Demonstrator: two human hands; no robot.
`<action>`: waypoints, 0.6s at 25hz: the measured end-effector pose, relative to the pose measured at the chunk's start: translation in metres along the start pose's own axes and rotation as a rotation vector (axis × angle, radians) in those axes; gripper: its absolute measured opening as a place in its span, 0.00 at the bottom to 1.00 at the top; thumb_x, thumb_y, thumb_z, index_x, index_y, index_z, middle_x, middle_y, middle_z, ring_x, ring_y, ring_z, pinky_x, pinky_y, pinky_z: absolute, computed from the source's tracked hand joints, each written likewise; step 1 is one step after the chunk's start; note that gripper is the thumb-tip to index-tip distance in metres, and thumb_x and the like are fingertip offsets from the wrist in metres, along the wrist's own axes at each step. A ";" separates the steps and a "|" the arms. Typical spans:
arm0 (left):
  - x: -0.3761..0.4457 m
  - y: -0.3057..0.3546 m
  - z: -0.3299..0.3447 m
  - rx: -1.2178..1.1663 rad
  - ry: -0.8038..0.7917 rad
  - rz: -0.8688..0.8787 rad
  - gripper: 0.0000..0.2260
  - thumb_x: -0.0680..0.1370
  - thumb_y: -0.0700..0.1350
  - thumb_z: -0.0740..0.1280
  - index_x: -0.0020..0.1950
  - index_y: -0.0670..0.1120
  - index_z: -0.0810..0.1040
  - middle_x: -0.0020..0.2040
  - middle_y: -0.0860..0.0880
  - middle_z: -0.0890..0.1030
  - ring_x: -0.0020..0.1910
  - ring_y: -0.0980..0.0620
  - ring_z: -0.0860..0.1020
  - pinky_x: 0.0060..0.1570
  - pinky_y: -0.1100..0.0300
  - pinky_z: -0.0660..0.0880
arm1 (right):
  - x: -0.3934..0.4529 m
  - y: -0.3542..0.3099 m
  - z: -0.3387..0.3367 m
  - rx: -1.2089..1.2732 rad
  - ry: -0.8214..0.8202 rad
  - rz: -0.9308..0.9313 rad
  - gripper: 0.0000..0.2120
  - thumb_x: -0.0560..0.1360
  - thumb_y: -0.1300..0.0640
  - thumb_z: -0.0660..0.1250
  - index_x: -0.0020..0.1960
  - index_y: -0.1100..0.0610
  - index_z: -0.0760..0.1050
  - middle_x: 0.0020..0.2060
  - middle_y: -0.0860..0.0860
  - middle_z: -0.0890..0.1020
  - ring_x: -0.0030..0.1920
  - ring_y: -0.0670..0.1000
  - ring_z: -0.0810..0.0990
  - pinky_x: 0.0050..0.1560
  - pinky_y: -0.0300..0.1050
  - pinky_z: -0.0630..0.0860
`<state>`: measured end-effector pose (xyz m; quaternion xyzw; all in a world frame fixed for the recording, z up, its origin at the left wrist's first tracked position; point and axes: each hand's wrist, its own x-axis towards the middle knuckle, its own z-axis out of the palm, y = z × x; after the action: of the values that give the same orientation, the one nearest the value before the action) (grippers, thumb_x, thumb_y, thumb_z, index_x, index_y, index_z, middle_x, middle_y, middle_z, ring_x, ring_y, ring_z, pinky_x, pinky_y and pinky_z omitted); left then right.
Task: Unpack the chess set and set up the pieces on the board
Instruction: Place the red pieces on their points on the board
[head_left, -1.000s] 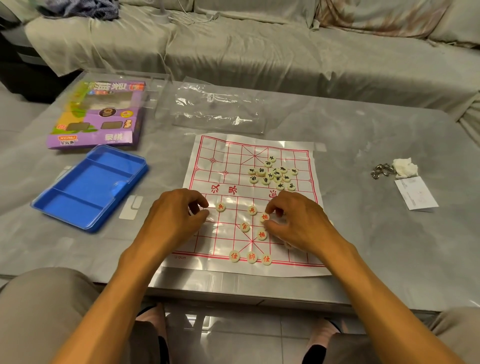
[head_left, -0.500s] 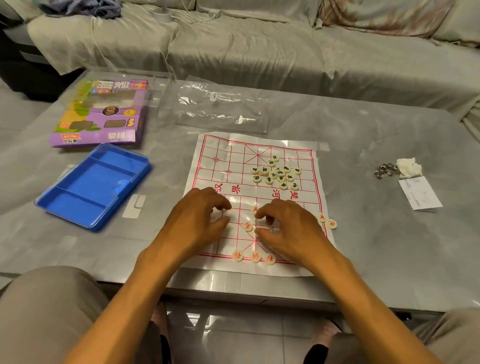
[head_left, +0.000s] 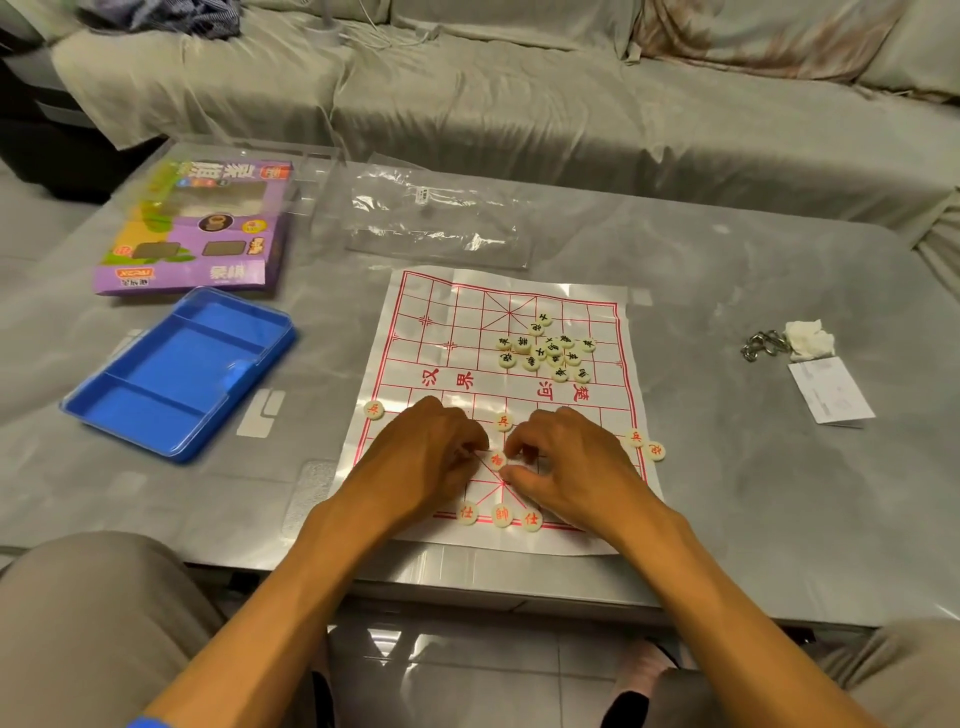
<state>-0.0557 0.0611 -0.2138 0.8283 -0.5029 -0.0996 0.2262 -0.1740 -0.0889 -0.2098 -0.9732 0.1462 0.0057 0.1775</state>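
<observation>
On the near half of the paper chess board (head_left: 415, 332), both hands lay knuckles-up with fingers curled down toward the sheet, the forearms reaching in from the lower corners. The left hand (head_left: 421, 457) had its fingertips bent under near the palace lines, and whether they pinched a piece could not be told, since the fingers hid whatever lay beneath. The right hand (head_left: 566, 462) was curled likewise, its thumb and forefinger close beside a red-marked piece (head_left: 497, 459) lying between the two hands; contact could not be made out. Three red pieces (head_left: 501, 514) stood in a row on the nearest line, one more (head_left: 503, 421) sat just beyond the hands, another (head_left: 373, 409) at the left edge, and two (head_left: 645, 444) at the right edge. The black-marked pieces (head_left: 545, 348) lay in a loose heap on the far half. A blue tray (head_left: 171, 374), a purple box (head_left: 202, 228) and a clear plastic bag (head_left: 431, 223) lay on the grey table (head_left: 727, 493).
</observation>
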 end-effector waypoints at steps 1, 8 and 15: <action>-0.001 -0.003 -0.002 -0.005 0.023 -0.018 0.12 0.76 0.51 0.68 0.59 0.52 0.80 0.58 0.53 0.80 0.54 0.54 0.75 0.57 0.62 0.72 | 0.005 -0.006 0.003 0.006 0.020 -0.010 0.14 0.76 0.41 0.64 0.54 0.48 0.79 0.50 0.45 0.81 0.48 0.45 0.73 0.47 0.39 0.75; -0.002 -0.012 -0.001 -0.039 0.031 -0.018 0.13 0.75 0.55 0.68 0.57 0.53 0.81 0.58 0.55 0.79 0.52 0.57 0.71 0.51 0.65 0.68 | -0.008 0.006 -0.010 0.081 0.166 0.099 0.10 0.76 0.46 0.65 0.54 0.49 0.78 0.50 0.44 0.81 0.50 0.44 0.75 0.51 0.39 0.74; -0.002 -0.015 -0.003 -0.032 0.111 -0.134 0.10 0.76 0.49 0.69 0.55 0.49 0.82 0.55 0.51 0.81 0.51 0.54 0.75 0.50 0.64 0.70 | -0.063 0.034 -0.021 0.043 0.077 0.253 0.15 0.73 0.41 0.67 0.57 0.45 0.74 0.46 0.40 0.77 0.48 0.43 0.76 0.50 0.36 0.73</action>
<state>-0.0435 0.0692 -0.2182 0.8605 -0.4316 -0.0766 0.2596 -0.2453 -0.1084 -0.1980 -0.9424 0.2747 -0.0123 0.1903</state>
